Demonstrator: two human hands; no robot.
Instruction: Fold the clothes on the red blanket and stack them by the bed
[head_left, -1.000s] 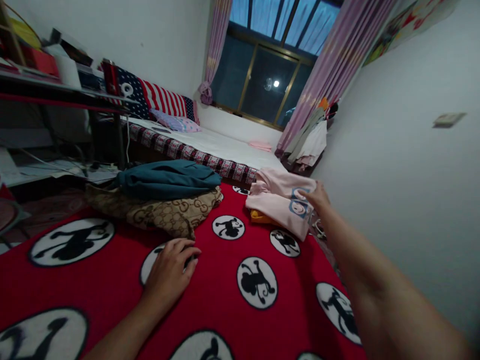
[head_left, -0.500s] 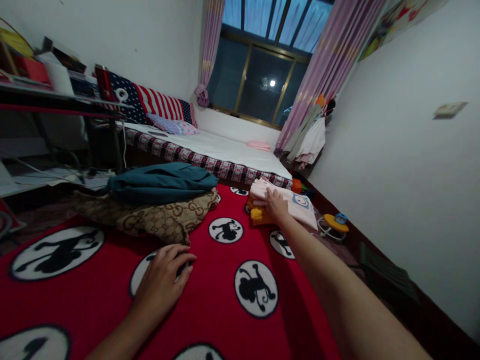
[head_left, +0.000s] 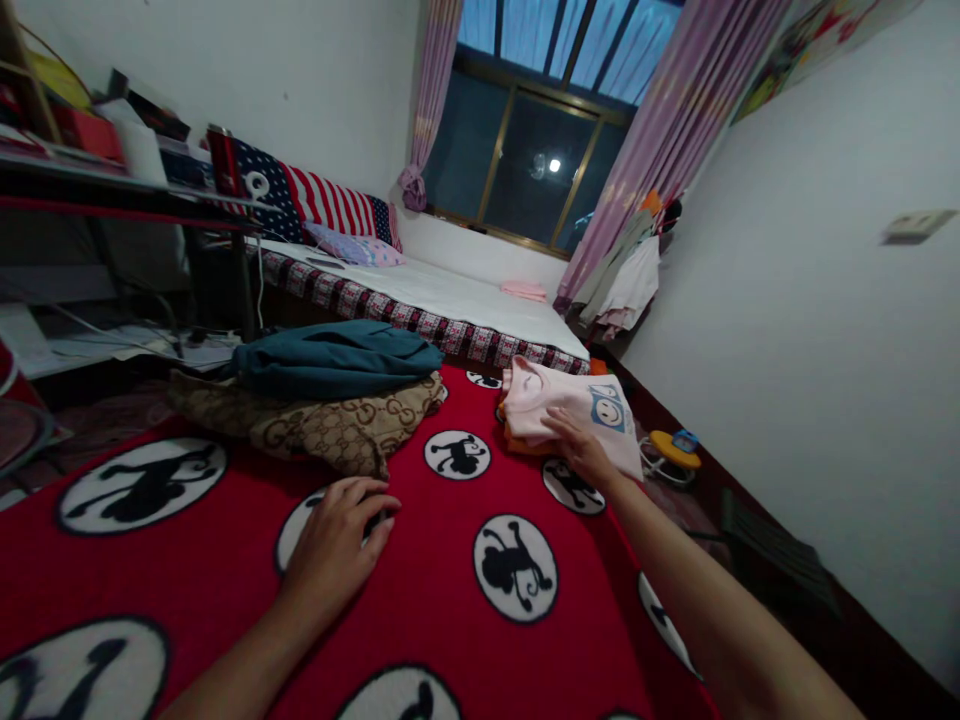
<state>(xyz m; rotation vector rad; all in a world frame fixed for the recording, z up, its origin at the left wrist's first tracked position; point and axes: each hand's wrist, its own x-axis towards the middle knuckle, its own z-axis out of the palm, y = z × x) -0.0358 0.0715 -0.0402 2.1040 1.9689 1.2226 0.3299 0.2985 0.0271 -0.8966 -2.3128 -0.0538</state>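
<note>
A folded pink shirt (head_left: 559,390) with a blue smiley print lies on top of orange-yellow folded cloth (head_left: 525,445) on the right side of the red blanket (head_left: 442,530). My right hand (head_left: 579,445) rests on the shirt's near edge, fingers stretched out and holding nothing. My left hand (head_left: 341,530) lies on the blanket with its fingers apart and slightly curled. Just beyond it is a brown patterned garment (head_left: 330,430), with a dark teal garment (head_left: 337,360) heaped on top.
Behind stands a second bed (head_left: 465,295) with a pillow (head_left: 360,248) and a folded pink cloth (head_left: 523,291). A cluttered desk (head_left: 127,190) is at the left. To the right are a small yellow stool (head_left: 673,450) and a dark green chair (head_left: 776,545).
My right hand has drawn back toward me along the pink shirt, whose neckline and print now show more fully and flatter. My left hand stays on the blanket. The view has shifted slightly.
</note>
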